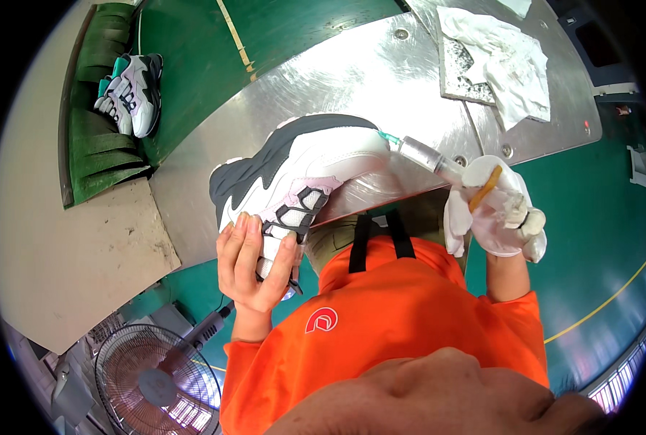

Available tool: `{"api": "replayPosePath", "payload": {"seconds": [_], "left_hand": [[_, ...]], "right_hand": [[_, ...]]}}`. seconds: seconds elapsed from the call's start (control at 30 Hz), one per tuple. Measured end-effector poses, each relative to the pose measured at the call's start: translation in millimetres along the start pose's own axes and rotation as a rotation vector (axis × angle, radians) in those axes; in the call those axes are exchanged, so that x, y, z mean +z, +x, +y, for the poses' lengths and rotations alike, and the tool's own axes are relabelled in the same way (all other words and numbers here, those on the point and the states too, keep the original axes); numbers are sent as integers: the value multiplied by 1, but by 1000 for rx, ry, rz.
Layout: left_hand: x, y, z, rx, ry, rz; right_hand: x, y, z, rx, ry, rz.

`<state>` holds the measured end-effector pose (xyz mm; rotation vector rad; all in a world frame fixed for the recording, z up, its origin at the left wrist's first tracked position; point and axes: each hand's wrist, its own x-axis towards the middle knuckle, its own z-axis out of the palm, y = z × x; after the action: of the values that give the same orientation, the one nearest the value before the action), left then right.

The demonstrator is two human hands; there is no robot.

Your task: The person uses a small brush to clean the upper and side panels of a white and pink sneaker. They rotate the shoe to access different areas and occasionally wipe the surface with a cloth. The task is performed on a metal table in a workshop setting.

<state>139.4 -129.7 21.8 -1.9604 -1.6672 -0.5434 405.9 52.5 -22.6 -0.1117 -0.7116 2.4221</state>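
Note:
A white sneaker (337, 152) with a dark sole and pink and black lacing parts lies tilted on its side over the metal table. My bare left hand (254, 264) grips it around the ankle end, fingers wrapped over the upper. In a white glove with a tan band around it, my right hand (493, 206) is closed on a clear syringe (424, 154). The syringe's green tip (388, 136) meets the sneaker's toe, near the seam of sole and upper. The glove hides the syringe's rear end and most of my right fingers.
A pair of similar sneakers (132, 94) rests on the green surface at the left, beside green flaps (105, 156). Crumpled white cloth (507, 65) lies on a speckled slab (457, 69) at the far right of the metal table (323, 65). A fan (156, 384) stands at lower left.

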Motion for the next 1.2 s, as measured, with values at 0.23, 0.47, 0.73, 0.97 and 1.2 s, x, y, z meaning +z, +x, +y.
{"api": "replayPosePath", "payload": {"seconds": [0.23, 0.47, 0.73, 0.97, 1.2], "left_hand": [[-3, 2, 0, 36, -20, -34], [1, -6, 0, 21, 9, 30], [3, -5, 1, 28, 6, 67], [3, -5, 1, 28, 11, 65], [2, -1, -2, 24, -5, 50]], "right_hand": [[13, -7, 5, 2, -17, 79], [22, -13, 12, -32, -10, 117], [32, -17, 13, -55, -104, 186], [43, -15, 8, -32, -188, 223], [68, -14, 1, 56, -230, 314]]}}
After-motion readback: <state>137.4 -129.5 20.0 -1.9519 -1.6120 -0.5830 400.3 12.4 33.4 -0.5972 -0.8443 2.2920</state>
